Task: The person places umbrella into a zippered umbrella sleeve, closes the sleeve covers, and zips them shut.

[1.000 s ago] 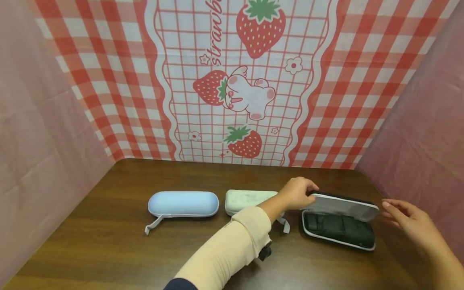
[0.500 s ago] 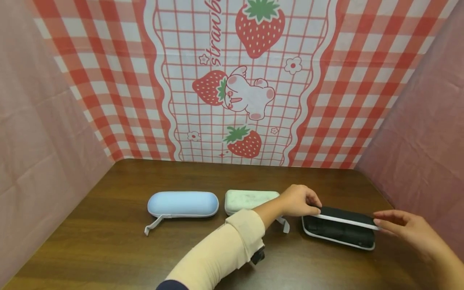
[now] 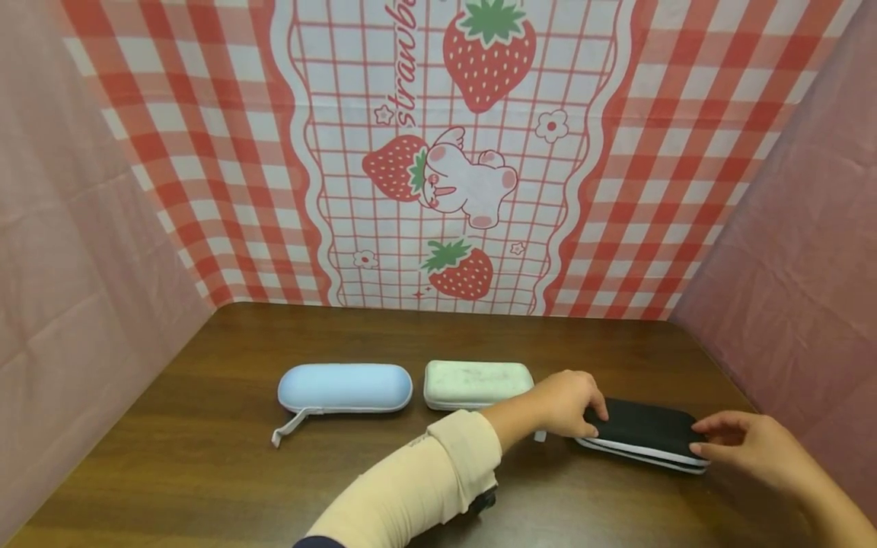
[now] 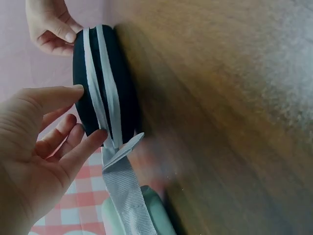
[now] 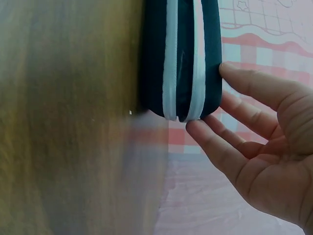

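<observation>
Both hands' grip [image 3: 572, 403] on black case [image 3: 644, 428]

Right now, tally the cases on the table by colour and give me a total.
Light blue case: 1
Pale green-white case: 1
Black case: 1
Total: 3

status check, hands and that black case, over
Left hand and right hand press straight fingers on black zip case with white edging, lid down, unzipped. Grey strap alongside, nothing blocking.
</observation>
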